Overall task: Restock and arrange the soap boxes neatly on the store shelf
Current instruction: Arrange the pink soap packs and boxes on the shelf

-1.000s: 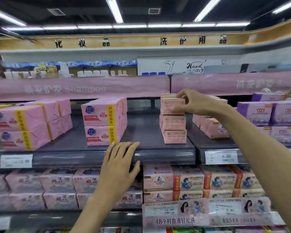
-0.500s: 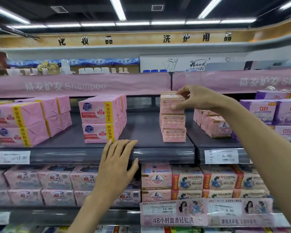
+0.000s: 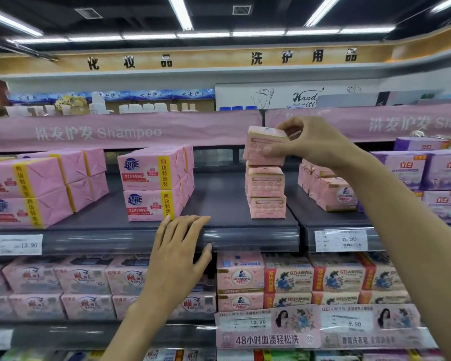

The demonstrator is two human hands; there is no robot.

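A small pink soap box [image 3: 264,148] is held by the right hand [image 3: 307,142]. It is pinched, with the thumb pressed on its front face and the curled fingers over its top. The box is made of card, with flat sides and sharp corners, and it is tipped a little. It is held just over a stack of two more soap boxes [image 3: 266,194] of the same kind. These are set one on the other on the smooth grey shelf [image 3: 219,204]. Whether the held box touches the stack cannot be told.

The left hand [image 3: 177,256] is laid on the shelf's front edge, with straight fingers on top and the thumb below. Nothing is gripped by it. The edge is covered by a shiny clear strip [image 3: 250,239], and a white price tag [image 3: 340,239] is kept in it.

To the left, big pink soap packs [image 3: 151,183] are stacked two high. They are wrapped in folded, creased paper and are ringed by yellow bands. To the right, more pink wrapped soaps [image 3: 331,194] and purple boxes [image 3: 401,168] are seen. A long pink banner [image 3: 115,131] is hung above the shelf. On the level below, rows of pink boxes [image 3: 240,277] are packed close together.
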